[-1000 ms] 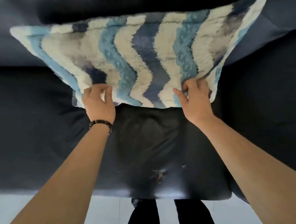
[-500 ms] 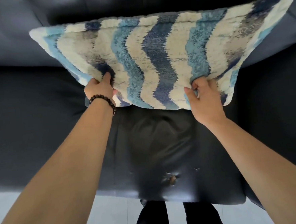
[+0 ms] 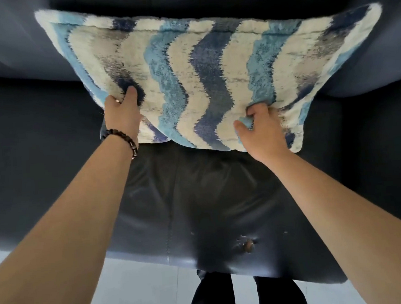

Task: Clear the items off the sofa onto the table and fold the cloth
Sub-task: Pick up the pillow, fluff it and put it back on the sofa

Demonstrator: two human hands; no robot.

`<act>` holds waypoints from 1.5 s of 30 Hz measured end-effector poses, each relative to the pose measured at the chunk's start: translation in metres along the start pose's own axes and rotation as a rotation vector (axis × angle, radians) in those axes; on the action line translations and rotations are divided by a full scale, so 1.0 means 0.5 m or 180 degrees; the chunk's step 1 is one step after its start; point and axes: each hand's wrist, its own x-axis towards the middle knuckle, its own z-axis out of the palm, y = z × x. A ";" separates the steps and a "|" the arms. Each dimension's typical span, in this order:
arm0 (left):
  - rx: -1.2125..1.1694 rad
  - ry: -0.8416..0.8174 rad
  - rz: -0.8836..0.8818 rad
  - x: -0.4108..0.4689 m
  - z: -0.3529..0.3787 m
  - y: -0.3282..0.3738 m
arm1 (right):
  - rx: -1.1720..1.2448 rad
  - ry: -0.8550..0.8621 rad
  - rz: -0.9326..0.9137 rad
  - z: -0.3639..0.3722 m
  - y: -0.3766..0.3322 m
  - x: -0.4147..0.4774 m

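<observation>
Since the earlier frame we have slid our left hand (image 3: pixel 122 114) further along the near edge of the cushion (image 3: pixel 208 75), its thumb now pressed up into the pile near the corner, and the cushion has swung a little to the right while we lean in closer. Our right hand (image 3: pixel 262 128) is bunched on the near edge too, fingers curled into the fabric so a fold of blue tuft bulges between thumb and knuckles. Both hands are closed and gripping the cushion, one toward each near corner, which we judge spreads the load and keeps the soft, floppy body from sagging between them.

The cushion stands beyond our hands, its far edge leaning toward the sofa backrest (image 3: pixel 9 46); whether it touches there we cannot tell. Below our wrists lies the dark sofa seat (image 3: pixel 198 199), with a small tear (image 3: pixel 247 244) in the leather near the front edge, closer to our right forearm. A beaded bracelet (image 3: pixel 122 139) sits on our left wrist.

We judge we are at the lifting stage of clearing this item. The desk is not in view, so the carry lies ahead.
</observation>
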 end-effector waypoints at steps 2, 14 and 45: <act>0.0226 0.0195 0.0395 -0.031 -0.001 0.003 | -0.0604 0.0786 -0.0634 -0.007 -0.011 -0.031; 0.0613 -0.0016 0.0735 0.005 0.076 0.058 | -0.2747 0.0415 -0.1108 -0.099 0.035 0.065; -0.0284 0.1259 0.1213 -1.303 -0.671 0.035 | 0.1372 -0.0112 -0.1322 -0.681 -0.183 -0.954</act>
